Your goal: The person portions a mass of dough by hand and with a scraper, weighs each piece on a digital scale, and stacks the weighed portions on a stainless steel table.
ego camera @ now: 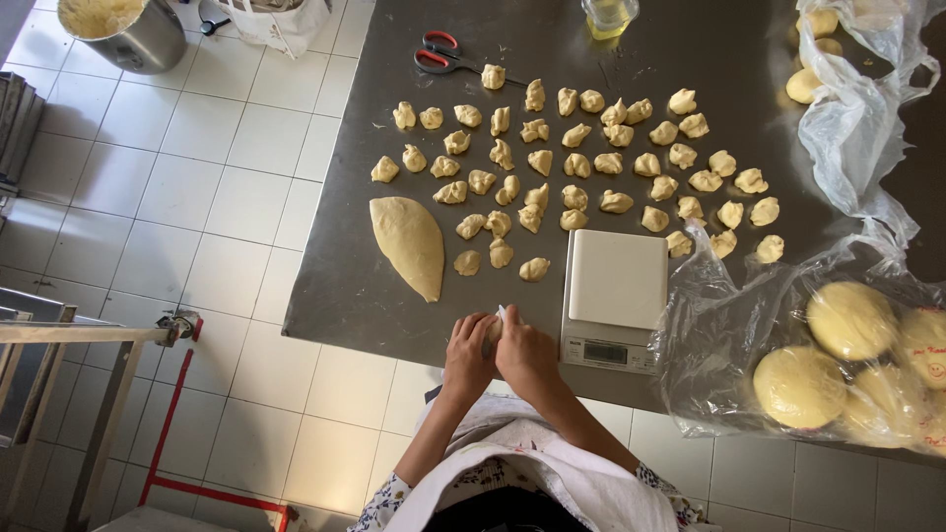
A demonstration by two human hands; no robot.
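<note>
At the worktop's near edge: left hand (pixel 467 353) and right hand (pixel 524 353) pressed together around a dough piece (pixel 493 335), mostly hidden, pale yellow; shaping appears in hand. Scale (pixel 615 296) just right. Dough slab (pixel 409 243) toward the left edge; portioned pieces (pixel 572 163) in rows across the middle; scissors (pixel 443 54) at the far edge.

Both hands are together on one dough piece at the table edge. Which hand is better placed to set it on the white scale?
Probably the right hand. It is nearer the white scale, which sits just to its right, while the left hand is on the far side of the dough piece, nearer the large dough wedge.
</note>
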